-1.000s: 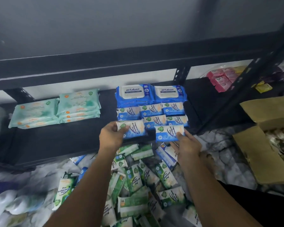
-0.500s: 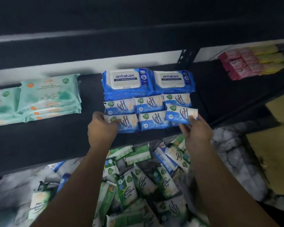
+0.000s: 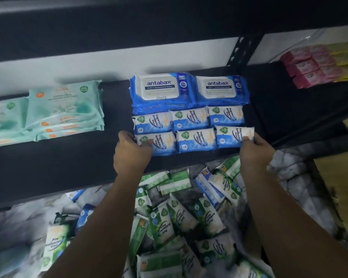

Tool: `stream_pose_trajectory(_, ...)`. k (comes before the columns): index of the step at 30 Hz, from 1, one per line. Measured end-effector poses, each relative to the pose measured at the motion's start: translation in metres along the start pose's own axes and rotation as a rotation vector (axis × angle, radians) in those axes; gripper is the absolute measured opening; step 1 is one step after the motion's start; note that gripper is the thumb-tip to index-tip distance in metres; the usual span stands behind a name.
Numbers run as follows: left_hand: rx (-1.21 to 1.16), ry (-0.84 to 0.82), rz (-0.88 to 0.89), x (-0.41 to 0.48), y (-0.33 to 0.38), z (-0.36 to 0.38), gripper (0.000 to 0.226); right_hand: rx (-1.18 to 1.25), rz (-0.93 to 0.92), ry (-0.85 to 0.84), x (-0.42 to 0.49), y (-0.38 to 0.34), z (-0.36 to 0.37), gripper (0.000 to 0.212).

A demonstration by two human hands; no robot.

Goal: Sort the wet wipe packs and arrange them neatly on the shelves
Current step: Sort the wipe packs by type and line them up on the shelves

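Two "antabax" stacks (image 3: 162, 91) behind six "Antibacterial" packs (image 3: 191, 119)

Two large blue Antabax packs (image 3: 162, 88) are seen side by side, with edges of further ones beneath them that cannot be counted. Six small blue fragrance-free antibacterial packs (image 3: 191, 119) are counted in front of them, in two rows of three. Two stacks of mint-green packs (image 3: 65, 103) are seen; at least four layers can be made out in the right one. Well over a dozen green pine packs (image 3: 163, 223) are heaped below, with at least three loose blue packs (image 3: 208, 187) among them. The pink packs (image 3: 307, 67) and yellow packs (image 3: 346, 55) are too blurred to be counted.
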State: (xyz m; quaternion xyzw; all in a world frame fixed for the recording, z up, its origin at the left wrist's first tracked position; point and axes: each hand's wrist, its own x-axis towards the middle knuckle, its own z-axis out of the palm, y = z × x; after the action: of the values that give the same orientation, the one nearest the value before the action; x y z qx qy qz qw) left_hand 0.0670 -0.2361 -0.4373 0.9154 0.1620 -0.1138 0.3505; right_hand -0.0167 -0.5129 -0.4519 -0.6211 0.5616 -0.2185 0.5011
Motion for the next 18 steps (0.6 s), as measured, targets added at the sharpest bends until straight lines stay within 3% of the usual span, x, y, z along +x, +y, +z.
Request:
stream_pose_trajectory(6, -0.015, -0.037, 0.051, -0.003, -0.006, -0.004, 0.052, -0.147, -0.007, 0.007, -0.006, 0.016, -0.001, 0.054)
stream_pose_trajectory(10, -0.080, 0.038, 0.044, -0.024, -0.034, -0.026, 0.046, -0.153, 0.152, 0.045, -0.041, 0.022, -0.020, 0.053)
stream_pose_trajectory(13, -0.071, 0.022, -0.005, -0.047, -0.067, -0.043, 0.032, -0.173, 0.241, -0.081, -0.088, 0.021, -0.038, 0.048)
stream_pose_trajectory(18, 0.003, -0.139, -0.041, -0.090, -0.116, -0.075, 0.016, -0.285, 0.176, -0.303, -0.144, 0.048, -0.045, 0.029)
